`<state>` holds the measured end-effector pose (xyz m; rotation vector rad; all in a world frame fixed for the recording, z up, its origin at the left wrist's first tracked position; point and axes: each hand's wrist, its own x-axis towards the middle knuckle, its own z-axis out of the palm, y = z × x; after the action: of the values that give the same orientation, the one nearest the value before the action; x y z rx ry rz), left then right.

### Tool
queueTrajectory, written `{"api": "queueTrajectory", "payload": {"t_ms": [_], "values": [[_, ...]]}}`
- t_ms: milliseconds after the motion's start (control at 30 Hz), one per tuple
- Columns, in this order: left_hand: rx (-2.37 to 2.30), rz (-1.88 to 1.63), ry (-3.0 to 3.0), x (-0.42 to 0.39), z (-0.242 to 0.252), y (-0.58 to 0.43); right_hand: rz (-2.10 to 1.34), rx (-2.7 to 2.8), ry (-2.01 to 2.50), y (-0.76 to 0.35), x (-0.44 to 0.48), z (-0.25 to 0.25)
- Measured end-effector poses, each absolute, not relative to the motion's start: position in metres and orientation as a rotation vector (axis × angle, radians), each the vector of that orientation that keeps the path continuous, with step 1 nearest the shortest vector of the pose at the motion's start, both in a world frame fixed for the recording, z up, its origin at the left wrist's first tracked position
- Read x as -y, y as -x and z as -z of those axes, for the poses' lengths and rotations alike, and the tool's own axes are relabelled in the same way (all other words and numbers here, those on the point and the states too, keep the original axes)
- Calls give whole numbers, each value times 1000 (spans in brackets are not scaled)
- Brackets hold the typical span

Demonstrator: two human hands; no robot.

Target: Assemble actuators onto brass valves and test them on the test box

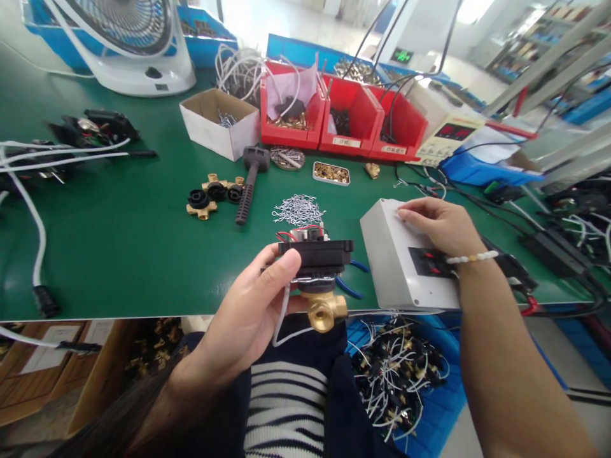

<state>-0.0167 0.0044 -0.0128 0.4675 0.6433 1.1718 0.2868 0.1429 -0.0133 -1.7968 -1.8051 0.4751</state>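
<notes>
My left hand (pixel 252 299) is closed around a motorized brass valve (pixel 324 308), held up at the table's front edge. Its black actuator housing (pixel 317 256) is uppermost, with red wires and small parts showing at the top. A white cable loops from it past my fingers. My right hand (pixel 442 226) rests at the top of a grey control box (pixel 389 261), thumb and fingers drawn together; whatever is between them is hidden. Just behind the valve lies a pile of metal clips (pixel 299 210). Blue-handled pliers (pixel 351 289) show partly behind the valve.
A black mallet (pixel 251 184) lies beside brass fittings (pixel 201 205) with black caps. Red bins (pixel 351 117), a white carton (pixel 219 124), a power supply (pixel 449 130) and a fan (pixel 138 44) line the back. Below the table, a blue crate (pixel 439 407) holds wired valves.
</notes>
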Motion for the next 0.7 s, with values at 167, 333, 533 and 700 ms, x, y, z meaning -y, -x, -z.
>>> {"api": "queueTrajectory", "payload": {"t_ms": [167, 333, 533, 700], "values": [[-703, -1296, -480, -6, 13, 18, -469, 1795, 1806, -286, -142, 13], [-680, -1189, -349, -8, 11, 19, -504, 1767, 1808, -283, -140, 11], [-639, -1163, -250, -9, 10, 18, -539, 1712, 1840, -277, -139, 7], [-598, -1156, -260, -8, 11, 20, -541, 1703, 1856, -272, -137, 4]]}}
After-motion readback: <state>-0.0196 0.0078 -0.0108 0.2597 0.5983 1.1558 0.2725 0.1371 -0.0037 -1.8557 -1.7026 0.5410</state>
